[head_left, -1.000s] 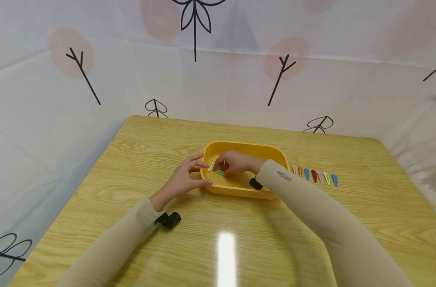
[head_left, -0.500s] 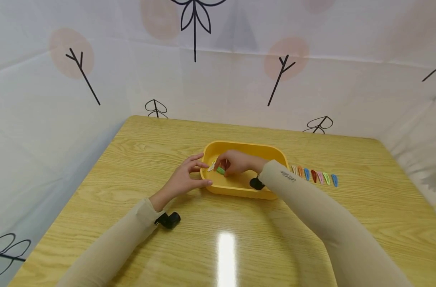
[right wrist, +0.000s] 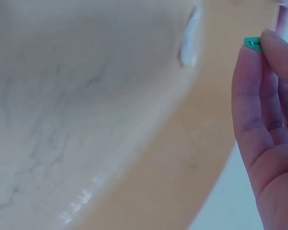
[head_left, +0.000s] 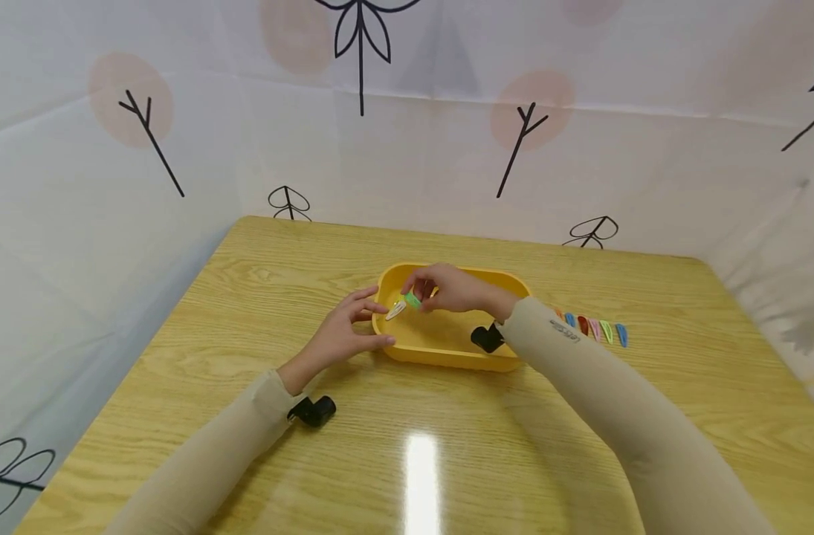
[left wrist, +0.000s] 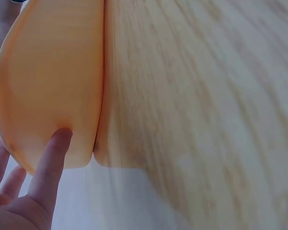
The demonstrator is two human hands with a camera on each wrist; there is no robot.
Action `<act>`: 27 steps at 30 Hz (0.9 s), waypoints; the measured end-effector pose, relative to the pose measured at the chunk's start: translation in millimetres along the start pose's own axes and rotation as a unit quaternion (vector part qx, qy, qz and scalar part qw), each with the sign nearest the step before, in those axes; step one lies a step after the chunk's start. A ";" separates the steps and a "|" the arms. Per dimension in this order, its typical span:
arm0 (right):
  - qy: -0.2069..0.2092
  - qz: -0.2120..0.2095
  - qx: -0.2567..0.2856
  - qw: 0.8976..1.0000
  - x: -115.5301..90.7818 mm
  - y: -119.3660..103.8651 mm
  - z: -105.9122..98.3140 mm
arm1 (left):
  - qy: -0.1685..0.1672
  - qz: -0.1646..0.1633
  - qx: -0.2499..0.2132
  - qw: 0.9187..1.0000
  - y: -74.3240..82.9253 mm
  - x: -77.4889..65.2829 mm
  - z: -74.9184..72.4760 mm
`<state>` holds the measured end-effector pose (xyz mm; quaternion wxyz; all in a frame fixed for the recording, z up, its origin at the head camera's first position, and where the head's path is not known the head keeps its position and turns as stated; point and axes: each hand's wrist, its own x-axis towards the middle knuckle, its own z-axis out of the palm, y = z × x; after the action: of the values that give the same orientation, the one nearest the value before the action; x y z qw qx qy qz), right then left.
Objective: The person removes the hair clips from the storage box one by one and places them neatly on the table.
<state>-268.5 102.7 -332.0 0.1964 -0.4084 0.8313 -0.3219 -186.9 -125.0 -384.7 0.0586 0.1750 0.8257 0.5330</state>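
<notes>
My right hand (head_left: 456, 288) pinches a green snap hair clip (head_left: 412, 299) between thumb and fingertips, over the left part of a yellow plastic basin (head_left: 447, 358). The right wrist view shows one end of the green clip (right wrist: 252, 43) poking out past the fingertips. Below it on the basin floor lies a white hair clip (head_left: 396, 310). At the basin's left end is my left hand (head_left: 340, 334), fingers spread at the rim. In the left wrist view its thumb (left wrist: 53, 163) lies straight against the basin's outer wall.
Right of the basin, several hair clips lie in a row on the wooden table (head_left: 380, 475), among them a red clip (head_left: 583, 325), a pink clip (head_left: 595, 329) and a blue clip (head_left: 622, 335). My right sleeve partly covers the row's left end. A patterned cloth (head_left: 433, 148) hangs behind.
My right hand has lifted the green hair clip from the basin floor and moved up and slightly right, uncovering more of the white clip. The left hand has stayed put.
</notes>
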 end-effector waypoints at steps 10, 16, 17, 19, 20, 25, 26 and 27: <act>0.090 0.000 0.019 0.996 -15.2 -19.6 -7.9 | -0.002 -0.011 -0.001 1.000 0.7 -0.7 -0.2; 0.144 0.009 0.044 0.989 -27.1 -25.4 -9.2 | 0.000 -0.009 0.000 1.000 0.9 -0.6 0.1; 0.152 0.009 0.046 0.987 -29.5 -26.1 -9.6 | 0.000 -0.009 0.000 1.000 0.4 -0.4 0.2; 0.168 0.009 0.051 0.985 -34.3 -26.5 -10.3 | 0.001 -0.008 0.001 1.000 -0.4 -0.1 0.3; 0.175 0.011 0.054 0.983 -37.1 -27.0 -10.8 | 0.002 -0.007 0.003 1.000 -0.7 0.0 0.4; 0.205 0.022 0.077 0.975 -50.3 -27.5 -14.6 | 0.003 -0.002 0.006 1.000 -1.1 0.0 0.5; 0.209 0.026 0.081 0.974 -53.0 -27.2 -15.3 | 0.003 0.000 0.007 1.000 -1.1 0.1 0.5; 0.212 0.029 0.083 0.973 -55.6 -26.3 -16.1 | 0.002 0.002 0.008 1.000 -1.2 0.2 0.6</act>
<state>-230.7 141.4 -298.6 0.0577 -0.2886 0.8361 -0.4630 -187.2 -124.9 -386.0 0.0543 0.1754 0.8298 0.5271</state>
